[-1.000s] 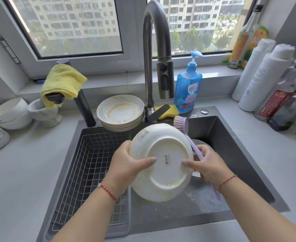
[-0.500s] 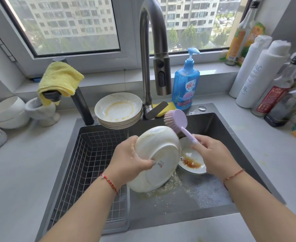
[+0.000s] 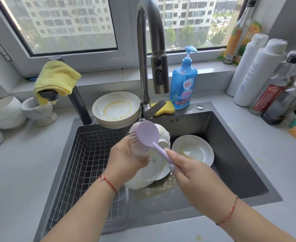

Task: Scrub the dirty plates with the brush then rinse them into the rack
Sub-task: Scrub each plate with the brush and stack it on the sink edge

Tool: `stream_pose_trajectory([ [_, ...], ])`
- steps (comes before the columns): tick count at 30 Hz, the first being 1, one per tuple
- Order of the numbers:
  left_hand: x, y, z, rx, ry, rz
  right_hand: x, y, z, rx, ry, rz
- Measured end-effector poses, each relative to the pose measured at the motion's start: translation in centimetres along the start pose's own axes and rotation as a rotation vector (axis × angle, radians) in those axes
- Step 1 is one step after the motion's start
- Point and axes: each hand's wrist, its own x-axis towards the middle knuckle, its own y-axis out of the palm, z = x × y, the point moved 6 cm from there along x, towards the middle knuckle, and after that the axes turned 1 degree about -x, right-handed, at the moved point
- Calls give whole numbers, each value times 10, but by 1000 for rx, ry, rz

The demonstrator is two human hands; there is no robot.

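Note:
My left hand grips a white plate by its left rim, tilted on edge over the sink with its underside towards me. My right hand holds the handle of a lilac dish brush. The bristles of its round head press against the upper part of that plate. A second dirty plate with brownish residue lies flat in the sink behind. A stack of dirty white plates with yellow smears sits on the sink's back edge. The wire rack fills the sink's left half and holds nothing.
The grey faucet arches over the sink, no water running. Behind it stand a blue soap bottle and a yellow sponge. Bottles crowd the right counter. A yellow cloth and white bowls sit left. Foamy scraps lie on the sink floor.
My right hand let go of the plate's rim and swung the brush up and left onto the plate. My left hand turned the plate on edge, uncovering the plate behind it.

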Motion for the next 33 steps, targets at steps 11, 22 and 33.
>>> stream_pose_trajectory([
  [11, -8, -14, 7, -187, 40, -14, 23, -22, -42, 162, 190, -120],
  [22, -8, -8, 14, -351, 1, -36, 25, -19, -41, 208, 172, -174],
  [33, -5, -10, 26, -857, -89, -157, 46, 53, -100, 1029, 543, -115],
])
